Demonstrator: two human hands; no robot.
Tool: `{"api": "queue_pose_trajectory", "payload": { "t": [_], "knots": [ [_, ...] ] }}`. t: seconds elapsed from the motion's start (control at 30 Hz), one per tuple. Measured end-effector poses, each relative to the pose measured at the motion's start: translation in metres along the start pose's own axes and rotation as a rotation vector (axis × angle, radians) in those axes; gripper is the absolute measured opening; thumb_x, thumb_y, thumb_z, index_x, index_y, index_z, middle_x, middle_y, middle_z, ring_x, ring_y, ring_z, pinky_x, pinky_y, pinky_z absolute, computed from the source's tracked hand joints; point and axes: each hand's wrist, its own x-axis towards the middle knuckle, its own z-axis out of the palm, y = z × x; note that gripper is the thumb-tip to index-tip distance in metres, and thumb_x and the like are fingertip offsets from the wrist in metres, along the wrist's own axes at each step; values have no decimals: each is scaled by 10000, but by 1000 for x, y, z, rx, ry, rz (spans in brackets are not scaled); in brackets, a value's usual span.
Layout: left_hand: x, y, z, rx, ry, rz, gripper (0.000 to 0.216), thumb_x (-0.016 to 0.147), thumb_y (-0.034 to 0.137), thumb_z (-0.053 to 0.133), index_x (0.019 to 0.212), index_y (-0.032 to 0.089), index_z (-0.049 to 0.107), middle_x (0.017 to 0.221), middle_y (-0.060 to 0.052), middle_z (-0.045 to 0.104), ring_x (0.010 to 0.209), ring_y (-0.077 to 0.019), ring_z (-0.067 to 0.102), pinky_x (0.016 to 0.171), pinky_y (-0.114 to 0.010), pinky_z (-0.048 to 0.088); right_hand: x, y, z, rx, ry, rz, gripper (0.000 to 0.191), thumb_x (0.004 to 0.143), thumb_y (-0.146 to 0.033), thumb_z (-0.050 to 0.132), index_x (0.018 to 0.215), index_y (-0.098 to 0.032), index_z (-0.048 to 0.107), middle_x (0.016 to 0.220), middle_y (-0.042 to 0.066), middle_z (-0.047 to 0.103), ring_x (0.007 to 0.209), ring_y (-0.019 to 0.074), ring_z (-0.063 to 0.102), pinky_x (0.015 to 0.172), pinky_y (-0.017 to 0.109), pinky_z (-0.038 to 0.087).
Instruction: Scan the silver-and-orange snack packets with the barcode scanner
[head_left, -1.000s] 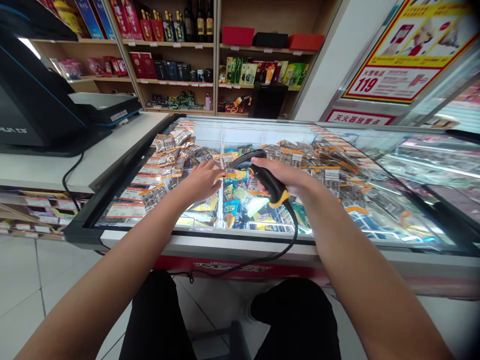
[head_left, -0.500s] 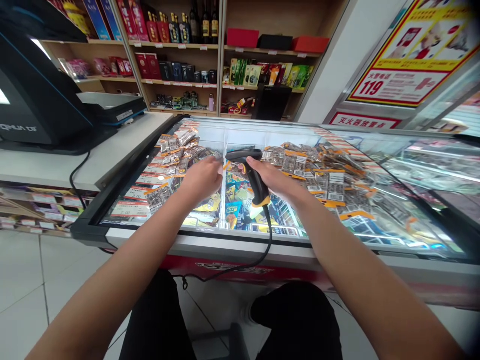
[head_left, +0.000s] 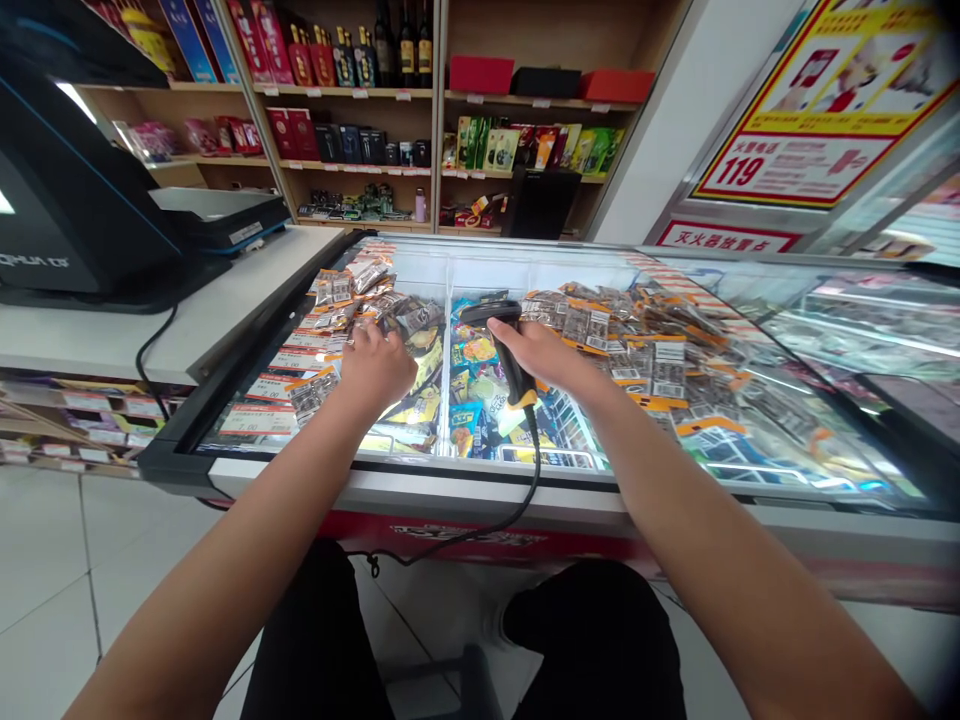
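Note:
My right hand (head_left: pixel 536 350) is wrapped round the handle of a black barcode scanner (head_left: pixel 516 375) with yellow trim. Its head points left and its cable hangs over the front of the glass-topped freezer (head_left: pixel 480 488). My left hand (head_left: pixel 377 372) is lowered over the left pile of small snack packets (head_left: pixel 334 288), palm down. Its fingers look apart and bent, with the tips partly hidden among shiny wrappers. Close below its wrist lies an orange-edged packet (head_left: pixel 311 395). A larger heap of similar brown packets (head_left: pixel 637 340) is spread on the glass to the right.
Colourful bags (head_left: pixel 466 425) show through the glass. A black checkout machine (head_left: pixel 67 200) and a scale (head_left: pixel 217 215) stand on the white counter (head_left: pixel 112 330) at left. Shelves (head_left: pixel 345 92) with bottles and boxes rise behind. My knees are below the freezer's front edge.
My left hand has moved left, from beside the scanner head to the left packet pile. The orange strip between my hands no longer shows there. The scanner has barely shifted.

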Motion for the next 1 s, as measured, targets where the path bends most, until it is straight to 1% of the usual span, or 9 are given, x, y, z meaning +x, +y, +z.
{"api": "queue_pose_trajectory", "payload": {
  "t": [0.17,0.23,0.37,0.47,0.53,0.63,0.8,0.9,1.0],
  "knots": [
    [-4,1,0,11,57,153,424,1011,331,455,1342,109,599,1510,-259,545,1389,-480,496,1035,-622,476,2,2,0,-44,12,19,613,966,-785,427,750,-221,532,728,59,574,670,215,539,655,342,389],
    [-3,3,2,-25,87,280,433,1009,331,469,1381,133,572,1560,-233,500,1396,-451,498,1053,-613,476,2,3,0,-21,19,17,601,958,-787,448,778,-224,556,719,61,568,691,230,555,662,349,405],
    [1,7,4,-198,161,556,467,1032,284,419,1475,148,480,1667,-191,372,1538,-346,355,1198,-560,382,2,5,0,59,15,5,592,928,-808,487,855,-232,604,680,57,545,698,250,574,644,353,429],
    [5,5,8,-201,207,476,467,1002,192,425,1456,113,498,1633,-219,401,1535,-350,358,1197,-548,382,1,6,0,93,6,-4,580,934,-799,491,856,-236,608,652,45,524,669,243,566,631,354,435],
    [7,0,10,-144,158,409,471,985,164,436,1443,99,528,1581,-234,456,1463,-377,453,1156,-550,418,0,5,1,115,10,-16,563,942,-782,501,838,-237,597,636,33,511,644,230,555,623,347,434],
    [12,-11,11,-75,98,442,458,990,169,433,1421,99,575,1475,-216,563,1336,-362,572,1118,-519,449,-1,4,2,159,44,-49,530,944,-748,546,833,-231,591,637,18,516,634,212,549,622,325,432],
    [16,-17,4,-161,105,489,402,949,160,508,1325,131,648,1358,-158,671,1311,-302,595,1174,-469,409,-2,2,2,283,117,-89,482,983,-673,542,875,-211,623,700,17,561,651,184,554,620,295,440],
    [15,-14,0,-308,53,459,454,935,133,501,1371,156,626,1360,-132,685,1261,-268,633,1109,-408,477,-4,-1,0,331,147,-105,462,1002,-636,533,888,-201,641,776,38,612,691,176,580,642,283,455],
    [15,-10,2,-335,126,424,464,953,193,534,1412,164,594,1482,-143,598,1381,-296,540,1156,-440,436,-6,-3,-1,354,147,-128,466,994,-639,550,872,-197,636,825,60,653,732,181,605,659,280,474]
  ]
}}
